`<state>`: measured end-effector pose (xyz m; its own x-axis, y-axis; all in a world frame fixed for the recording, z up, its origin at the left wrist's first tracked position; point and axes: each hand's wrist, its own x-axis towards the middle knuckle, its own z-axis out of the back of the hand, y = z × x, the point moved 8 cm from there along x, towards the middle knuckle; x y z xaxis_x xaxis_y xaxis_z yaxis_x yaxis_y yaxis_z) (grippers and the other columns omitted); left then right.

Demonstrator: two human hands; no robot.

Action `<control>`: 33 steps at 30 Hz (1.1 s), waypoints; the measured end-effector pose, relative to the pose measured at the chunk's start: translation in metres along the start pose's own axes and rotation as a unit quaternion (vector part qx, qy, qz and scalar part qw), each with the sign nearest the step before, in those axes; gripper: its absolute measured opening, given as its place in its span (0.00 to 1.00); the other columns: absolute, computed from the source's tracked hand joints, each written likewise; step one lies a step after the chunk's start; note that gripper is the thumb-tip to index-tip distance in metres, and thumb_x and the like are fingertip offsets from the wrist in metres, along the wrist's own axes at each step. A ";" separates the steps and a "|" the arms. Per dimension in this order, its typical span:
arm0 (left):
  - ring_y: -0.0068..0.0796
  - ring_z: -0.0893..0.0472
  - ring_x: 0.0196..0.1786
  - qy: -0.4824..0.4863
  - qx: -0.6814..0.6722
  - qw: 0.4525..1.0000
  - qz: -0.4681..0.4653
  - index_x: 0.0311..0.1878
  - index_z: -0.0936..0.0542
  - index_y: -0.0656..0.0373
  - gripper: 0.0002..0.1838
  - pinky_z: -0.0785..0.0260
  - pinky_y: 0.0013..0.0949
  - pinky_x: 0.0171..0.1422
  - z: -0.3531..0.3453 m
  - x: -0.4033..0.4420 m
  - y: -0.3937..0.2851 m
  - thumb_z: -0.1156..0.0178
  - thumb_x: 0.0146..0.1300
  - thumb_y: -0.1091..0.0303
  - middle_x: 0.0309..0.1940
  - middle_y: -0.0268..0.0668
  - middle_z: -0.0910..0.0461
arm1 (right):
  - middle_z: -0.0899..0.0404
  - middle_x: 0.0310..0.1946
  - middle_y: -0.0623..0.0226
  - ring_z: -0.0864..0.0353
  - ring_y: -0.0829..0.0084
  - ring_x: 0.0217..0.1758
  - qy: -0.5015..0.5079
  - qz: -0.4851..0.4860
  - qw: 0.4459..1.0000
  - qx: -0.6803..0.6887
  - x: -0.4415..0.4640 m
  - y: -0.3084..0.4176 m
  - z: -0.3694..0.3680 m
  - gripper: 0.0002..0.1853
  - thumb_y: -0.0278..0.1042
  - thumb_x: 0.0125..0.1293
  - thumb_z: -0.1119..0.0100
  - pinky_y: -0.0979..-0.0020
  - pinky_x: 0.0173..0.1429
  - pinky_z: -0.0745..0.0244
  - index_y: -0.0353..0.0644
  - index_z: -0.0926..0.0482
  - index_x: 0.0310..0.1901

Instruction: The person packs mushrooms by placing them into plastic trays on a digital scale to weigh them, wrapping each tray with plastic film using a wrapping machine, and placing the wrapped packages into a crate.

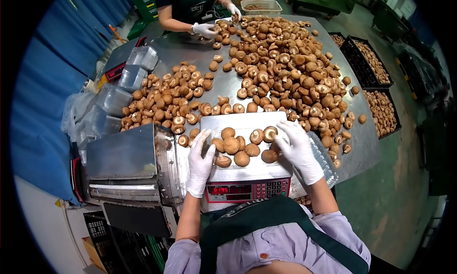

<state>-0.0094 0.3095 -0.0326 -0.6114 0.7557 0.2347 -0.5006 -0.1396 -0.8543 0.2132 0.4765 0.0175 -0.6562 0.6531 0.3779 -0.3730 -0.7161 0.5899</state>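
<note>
"Where are the mushrooms (231, 145) between your hands?"

"In a clear tray (216, 167) on my scale (278, 171), whose red display (220, 190) reads 0195. Most show brown caps; a few lie with pale undersides up."

"And your fingers?"

"Gloved in white, my left fingers (201, 140) curve apart at the tray's left side, clamped on nothing. My right fingers (288, 132) are spread beside the rightmost mushrooms; whether they touch them, I cannot tell."

"What surrounds the scale?"

"More mushrooms cover the metal desk (183, 50): a small heap (166, 100) ahead to my left, a far larger pile (290, 64) ahead to my right. Clear containers (114, 100) stand left of the small heap. Across the desk, a co-worker's gloved hands (204, 30) reach the far mushrooms. Filled black crates (366, 59) sit at right."
</note>
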 end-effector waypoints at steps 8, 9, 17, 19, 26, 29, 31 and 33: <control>0.45 0.31 0.64 0.143 0.183 0.956 -0.180 0.55 0.23 0.55 0.27 0.42 0.44 0.69 -0.045 0.001 -0.039 0.32 0.48 0.65 0.54 0.42 0.25 | 0.23 0.49 0.56 0.23 0.57 0.51 0.060 0.060 0.996 -0.021 -0.046 -0.020 -0.014 0.22 0.27 0.53 0.35 0.63 0.54 0.26 0.40 0.23 0.52; 0.46 0.30 0.62 0.120 0.177 0.959 -0.184 0.54 0.22 0.54 0.27 0.41 0.45 0.66 -0.042 0.001 -0.039 0.31 0.47 0.64 0.51 0.41 0.24 | 0.22 0.49 0.56 0.23 0.57 0.50 0.030 0.055 0.998 0.000 -0.047 -0.023 -0.013 0.21 0.26 0.53 0.34 0.63 0.54 0.25 0.39 0.23 0.51; 0.47 0.29 0.59 0.103 0.210 0.955 -0.182 0.54 0.23 0.55 0.28 0.42 0.47 0.66 -0.043 -0.005 -0.040 0.30 0.46 0.63 0.47 0.41 0.23 | 0.21 0.50 0.53 0.23 0.57 0.57 -0.051 0.022 0.998 0.031 -0.051 -0.023 -0.015 0.18 0.22 0.48 0.30 0.66 0.59 0.27 0.39 0.21 0.43; 0.47 0.29 0.60 0.105 0.202 0.953 -0.199 0.54 0.23 0.55 0.28 0.43 0.47 0.67 -0.042 -0.007 -0.039 0.31 0.46 0.63 0.48 0.41 0.23 | 0.21 0.50 0.53 0.22 0.58 0.56 -0.040 0.012 0.997 0.066 -0.051 -0.031 -0.013 0.18 0.22 0.48 0.30 0.66 0.59 0.27 0.38 0.21 0.43; 0.48 0.31 0.63 0.092 0.166 0.967 -0.170 0.52 0.23 0.55 0.26 0.45 0.48 0.69 -0.035 -0.008 -0.035 0.33 0.47 0.65 0.50 0.40 0.24 | 0.20 0.49 0.56 0.20 0.63 0.54 -0.017 0.012 0.986 0.165 -0.058 -0.033 -0.016 0.14 0.20 0.48 0.30 0.69 0.57 0.24 0.38 0.20 0.38; 0.49 0.31 0.62 0.117 0.167 0.965 -0.165 0.53 0.23 0.56 0.25 0.44 0.46 0.69 -0.040 -0.003 -0.039 0.33 0.48 0.65 0.50 0.42 0.24 | 0.20 0.49 0.55 0.20 0.65 0.54 0.001 -0.049 0.980 0.195 -0.054 -0.046 -0.028 0.11 0.20 0.49 0.31 0.71 0.56 0.25 0.36 0.19 0.36; 0.49 0.31 0.62 0.119 0.147 0.966 -0.176 0.54 0.23 0.57 0.25 0.41 0.44 0.67 -0.041 -0.002 -0.038 0.34 0.50 0.65 0.52 0.45 0.26 | 0.19 0.47 0.57 0.19 0.64 0.52 -0.001 -0.006 0.988 0.156 -0.050 -0.042 -0.024 0.08 0.19 0.51 0.35 0.70 0.56 0.25 0.37 0.20 0.34; 0.48 0.30 0.62 0.109 0.113 0.980 -0.121 0.55 0.24 0.59 0.24 0.38 0.41 0.66 -0.036 -0.001 -0.029 0.35 0.54 0.66 0.57 0.48 0.29 | 0.18 0.44 0.58 0.19 0.63 0.51 -0.010 0.016 0.991 0.132 -0.045 -0.032 -0.009 0.07 0.20 0.52 0.39 0.69 0.56 0.25 0.39 0.20 0.34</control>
<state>0.0283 0.3357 -0.0250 -0.3241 0.8999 0.2918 -0.7524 -0.0582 -0.6561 0.2491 0.4679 -0.0252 -0.6512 0.6381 0.4108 -0.1670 -0.6485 0.7427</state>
